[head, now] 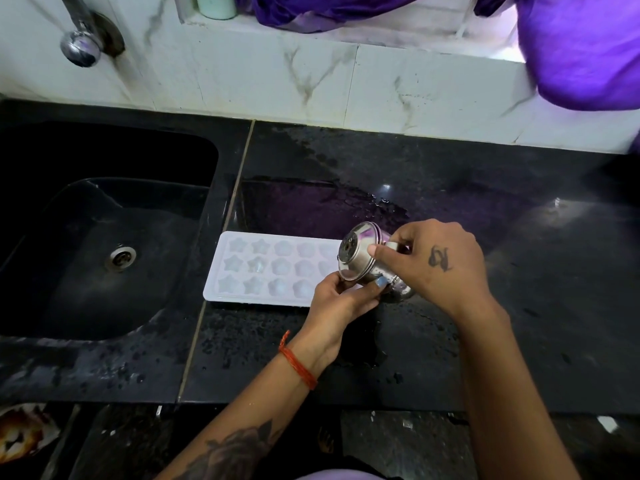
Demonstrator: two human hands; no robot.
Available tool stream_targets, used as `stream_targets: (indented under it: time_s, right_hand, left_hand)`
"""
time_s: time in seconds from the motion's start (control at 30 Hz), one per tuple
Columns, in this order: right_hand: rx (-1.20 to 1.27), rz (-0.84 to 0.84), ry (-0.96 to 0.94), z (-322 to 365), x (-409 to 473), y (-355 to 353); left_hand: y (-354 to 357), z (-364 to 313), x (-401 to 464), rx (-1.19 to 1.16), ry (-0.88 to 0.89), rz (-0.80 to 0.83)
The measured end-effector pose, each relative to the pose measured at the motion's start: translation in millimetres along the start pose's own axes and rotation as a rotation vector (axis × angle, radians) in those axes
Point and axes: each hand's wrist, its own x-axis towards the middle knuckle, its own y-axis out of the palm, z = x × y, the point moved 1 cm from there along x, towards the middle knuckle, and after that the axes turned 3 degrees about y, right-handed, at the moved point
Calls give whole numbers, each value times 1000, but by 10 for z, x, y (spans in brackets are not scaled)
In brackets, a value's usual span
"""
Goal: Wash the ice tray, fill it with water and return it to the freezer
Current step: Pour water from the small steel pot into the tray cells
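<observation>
A: Where's the white plastic ice tray with star-shaped cells (273, 268)?

B: Flat on the wet black stone surface (450, 216), just right of the black sink (104, 220), its right end hidden behind the hands.

A: And the hands?

B: Both hold a small shiny steel jug (360, 258), tipped on its side over the tray's right end. The right hand (440, 261) has its grip clamped on the jug's handle side, thumb on the body. The left hand (341, 299) pinches it from below, fingers curled round the rim.

A: Anything else?

B: A chrome tap (81, 46) on the marble wall.
</observation>
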Motion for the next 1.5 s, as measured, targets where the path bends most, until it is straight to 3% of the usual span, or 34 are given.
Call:
stream_targets:
  time_s: [0.23, 0.43, 0.57, 1.17, 1.5]
  right_hand:
    - [12, -1, -6, -40, -7, -2]
    - [266, 34, 93, -247, -10, -13]
    - [346, 42, 149, -350, -36, -10]
    - [14, -6, 54, -327, -82, -91]
    - [80, 3, 54, -407, -67, -75]
  left_hand:
    - [3, 32, 7, -8, 27, 14]
    - [24, 63, 44, 214, 150, -137]
    - [64, 68, 45, 297, 173, -155]
    - [255, 280, 42, 28, 26, 45]
    - [282, 280, 51, 52, 55, -5]
